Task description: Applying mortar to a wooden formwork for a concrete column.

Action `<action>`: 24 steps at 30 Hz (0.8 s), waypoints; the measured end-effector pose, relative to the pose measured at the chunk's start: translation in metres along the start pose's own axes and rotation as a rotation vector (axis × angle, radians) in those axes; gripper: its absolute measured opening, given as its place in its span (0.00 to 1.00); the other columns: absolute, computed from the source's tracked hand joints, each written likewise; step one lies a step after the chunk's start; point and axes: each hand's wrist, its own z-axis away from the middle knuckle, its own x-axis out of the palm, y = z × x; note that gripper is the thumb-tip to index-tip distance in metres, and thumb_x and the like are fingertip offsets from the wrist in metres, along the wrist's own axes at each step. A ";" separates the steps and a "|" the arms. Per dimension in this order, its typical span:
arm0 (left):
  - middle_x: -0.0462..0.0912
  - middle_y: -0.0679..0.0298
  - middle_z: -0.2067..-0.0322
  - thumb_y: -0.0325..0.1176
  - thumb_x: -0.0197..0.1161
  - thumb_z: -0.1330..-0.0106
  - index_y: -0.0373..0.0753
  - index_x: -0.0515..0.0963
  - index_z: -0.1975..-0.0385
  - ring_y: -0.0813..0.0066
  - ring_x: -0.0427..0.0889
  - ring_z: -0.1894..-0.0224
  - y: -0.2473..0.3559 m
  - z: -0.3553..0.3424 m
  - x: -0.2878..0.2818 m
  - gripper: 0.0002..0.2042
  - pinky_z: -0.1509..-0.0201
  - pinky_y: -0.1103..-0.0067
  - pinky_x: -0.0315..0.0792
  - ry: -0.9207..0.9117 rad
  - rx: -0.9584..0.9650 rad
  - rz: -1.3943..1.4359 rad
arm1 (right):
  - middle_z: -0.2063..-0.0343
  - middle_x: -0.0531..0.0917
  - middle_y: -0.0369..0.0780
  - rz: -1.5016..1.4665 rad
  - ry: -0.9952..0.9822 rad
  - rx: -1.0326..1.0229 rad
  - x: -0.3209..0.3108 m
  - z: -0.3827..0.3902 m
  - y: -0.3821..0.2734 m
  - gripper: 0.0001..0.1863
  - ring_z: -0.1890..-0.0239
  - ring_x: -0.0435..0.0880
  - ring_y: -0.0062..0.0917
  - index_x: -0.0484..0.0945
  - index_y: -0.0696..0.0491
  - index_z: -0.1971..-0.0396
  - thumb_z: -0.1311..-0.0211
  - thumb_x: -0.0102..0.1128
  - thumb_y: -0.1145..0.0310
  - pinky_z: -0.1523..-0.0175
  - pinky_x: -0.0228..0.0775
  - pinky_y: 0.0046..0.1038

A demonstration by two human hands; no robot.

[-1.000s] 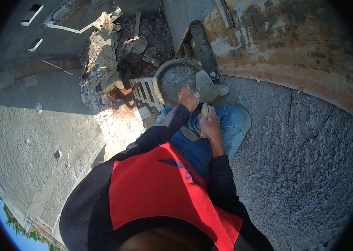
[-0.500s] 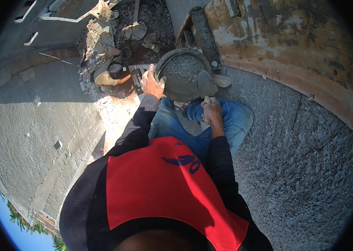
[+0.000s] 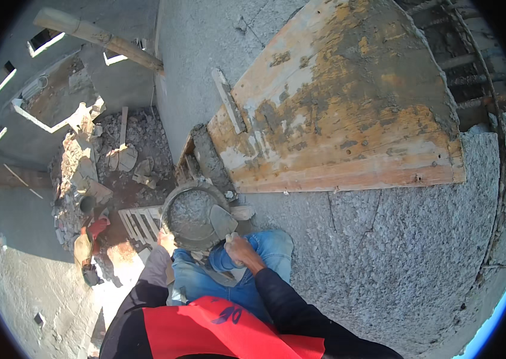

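A round grey tub (image 3: 188, 209) of wet mortar is in front of my jeans-covered knees (image 3: 268, 254). My left hand (image 3: 165, 238) grips the tub's left side near the rim, its fingers partly lost in glare. My right hand (image 3: 239, 251) is closed round the handle of a trowel, whose broad, mortar-smeared blade (image 3: 222, 221) rests tilted over the right part of the tub. A short wood block (image 3: 243, 212) lies just right of the tub.
A large stained plywood board (image 3: 343, 113) stands ahead-right, beside rough concrete (image 3: 373, 239). Barred opening (image 3: 468, 66) at far right, bamboo pole (image 3: 97, 39) upper left. A slatted piece (image 3: 138, 224) and rubble (image 3: 121, 155) lie left, lower down, where a co-worker (image 3: 85, 251) bends.
My view has swung up and right, showing more board. My left hand moved from over the tub to its left side. The trowel stays in my right hand. The co-worker has shifted.
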 end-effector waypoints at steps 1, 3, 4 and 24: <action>0.77 0.60 0.74 0.28 0.52 0.42 0.39 0.72 0.61 0.67 0.77 0.78 0.049 -0.005 0.060 0.10 0.78 0.71 0.72 -0.061 -0.314 0.445 | 0.63 0.79 0.58 0.071 -0.027 0.108 -0.033 0.000 0.009 0.23 0.57 0.78 0.50 0.70 0.62 0.57 0.43 0.47 0.57 0.52 0.69 0.45; 0.75 0.66 0.75 0.31 0.52 0.38 0.46 0.72 0.57 0.77 0.75 0.82 0.087 -0.018 0.072 0.10 0.84 0.77 0.68 -0.130 -0.568 0.558 | 0.57 0.79 0.55 0.350 -0.043 0.148 -0.079 0.003 -0.021 0.21 0.52 0.78 0.48 0.73 0.61 0.55 0.45 0.46 0.64 0.49 0.69 0.42; 0.74 0.64 0.78 0.30 0.51 0.38 0.42 0.73 0.65 0.75 0.72 0.85 0.097 -0.020 0.073 0.05 0.85 0.74 0.65 -0.132 -0.532 0.195 | 0.56 0.79 0.52 0.464 -0.039 0.098 -0.094 0.005 -0.037 0.19 0.51 0.78 0.45 0.75 0.60 0.56 0.44 0.46 0.64 0.48 0.69 0.42; 0.76 0.76 0.68 0.22 0.56 0.47 0.42 0.69 0.46 0.87 0.71 0.76 0.162 0.007 0.054 0.25 0.75 0.86 0.67 -0.121 -0.301 0.825 | 0.63 0.80 0.54 0.090 -0.044 -0.204 0.039 -0.046 -0.004 0.21 0.56 0.77 0.51 0.70 0.54 0.57 0.50 0.63 0.61 0.53 0.69 0.45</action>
